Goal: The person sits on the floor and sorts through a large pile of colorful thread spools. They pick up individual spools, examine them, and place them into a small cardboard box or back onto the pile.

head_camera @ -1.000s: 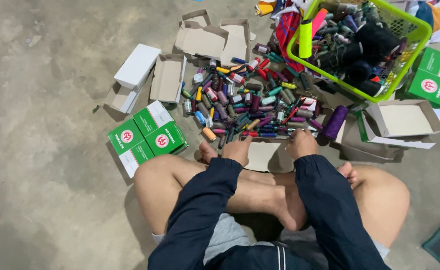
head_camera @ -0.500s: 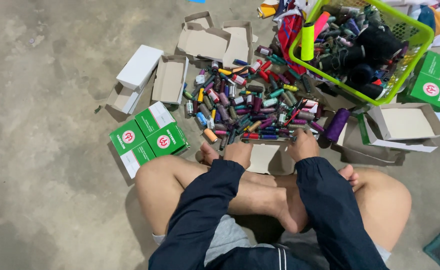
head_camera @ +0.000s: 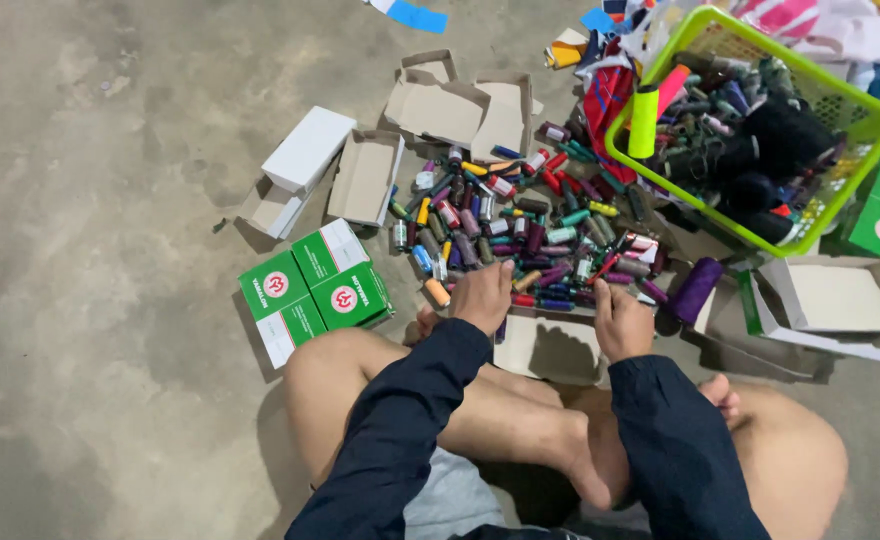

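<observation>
A heap of small coloured thread spools lies on the concrete floor before crossed legs; left hand and right hand rest at its near edge, grips unreadable; an open box lies between them; green basket beyond.
</observation>
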